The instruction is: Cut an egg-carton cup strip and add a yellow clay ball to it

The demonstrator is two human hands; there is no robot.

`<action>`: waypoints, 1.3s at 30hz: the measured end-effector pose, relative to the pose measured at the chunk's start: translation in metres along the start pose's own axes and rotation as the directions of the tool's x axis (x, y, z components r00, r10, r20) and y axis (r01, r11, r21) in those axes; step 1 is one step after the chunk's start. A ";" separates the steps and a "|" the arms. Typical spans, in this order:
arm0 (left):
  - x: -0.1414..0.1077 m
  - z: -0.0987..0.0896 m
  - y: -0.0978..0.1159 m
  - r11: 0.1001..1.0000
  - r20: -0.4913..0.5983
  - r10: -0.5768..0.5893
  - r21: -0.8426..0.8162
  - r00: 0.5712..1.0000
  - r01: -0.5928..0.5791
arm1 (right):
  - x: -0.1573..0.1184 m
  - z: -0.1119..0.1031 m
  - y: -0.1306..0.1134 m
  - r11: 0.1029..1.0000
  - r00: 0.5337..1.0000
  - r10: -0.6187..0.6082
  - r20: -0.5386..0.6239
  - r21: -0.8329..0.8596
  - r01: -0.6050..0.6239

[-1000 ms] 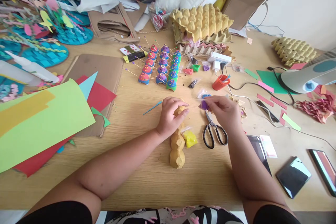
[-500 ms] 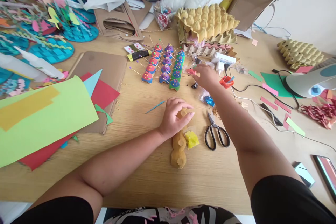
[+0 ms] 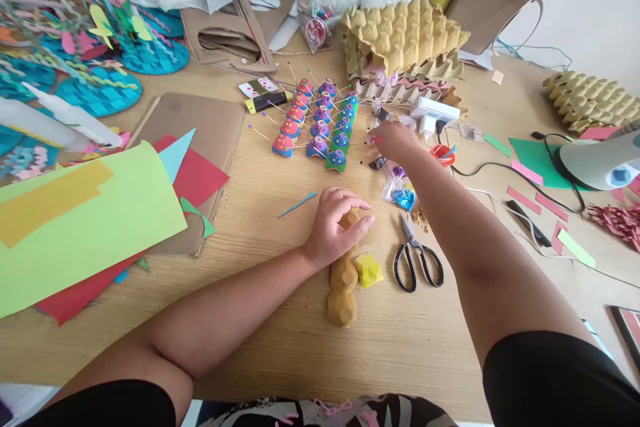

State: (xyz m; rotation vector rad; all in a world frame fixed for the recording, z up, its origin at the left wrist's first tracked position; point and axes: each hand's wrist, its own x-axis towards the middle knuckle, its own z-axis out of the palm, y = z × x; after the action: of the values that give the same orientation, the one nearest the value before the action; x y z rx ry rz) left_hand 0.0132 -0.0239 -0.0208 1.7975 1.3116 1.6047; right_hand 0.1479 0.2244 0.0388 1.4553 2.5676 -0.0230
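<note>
My left hand rests over the upper part of a yellow-brown egg-carton strip, its fingers curved and the thumb apart. Beside the strip lies a small packet of yellow clay. My right hand reaches across the table among small clear bags, fingers bent down and together; what is at its fingertips is hidden. Close to its wrist are a blue packet and a purple one. Left of it stand three rows of painted egg-carton caterpillars, red, purple and green-blue, with stick feelers.
Black-handled scissors lie right of the strip, a thin blue stick to its left. Coloured paper and cardboard cover the left. Stacked egg trays, a power strip with cables and a red cup stand farther back.
My right hand has shifted slightly; the red bit at its fingertips no longer shows and a purple packet has come into view. My left hand keeps its pose. The whole view has shifted slightly.
</note>
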 end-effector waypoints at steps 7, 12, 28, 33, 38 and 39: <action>-0.001 0.002 -0.001 1.000 -0.012 -0.010 0.002 1.000 0.010 | -0.006 0.011 0.007 0.992 0.993 -0.120 0.022 -0.031 0.121; -0.002 0.002 -0.003 0.999 -0.020 0.029 -0.020 0.999 -0.030 | 0.007 0.008 0.021 0.994 0.993 -0.107 0.054 0.016 0.106; -0.001 0.003 -0.003 0.999 -0.026 0.004 -0.036 1.000 -0.005 | 0.032 0.002 0.020 0.999 0.997 -0.030 -0.067 0.017 0.031; -0.001 0.003 -0.001 0.998 -0.027 -0.027 -0.054 0.999 0.026 | 0.046 -0.015 0.045 0.991 0.984 0.128 -0.123 0.061 -0.121; -0.001 0.005 -0.002 0.997 -0.049 -0.045 -0.071 0.998 0.041 | 0.056 -0.026 0.091 0.955 0.956 0.292 0.013 -0.056 -0.291; -0.001 0.006 -0.002 0.996 -0.047 -0.050 -0.070 0.998 0.046 | 0.058 -0.026 0.099 0.954 0.954 0.294 0.059 -0.077 -0.289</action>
State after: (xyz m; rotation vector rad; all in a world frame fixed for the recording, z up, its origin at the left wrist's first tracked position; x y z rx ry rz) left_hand 0.0178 -0.0222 -0.0244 1.6833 1.2944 1.6573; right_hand 0.1987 0.3273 0.0625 1.7583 2.2516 0.0533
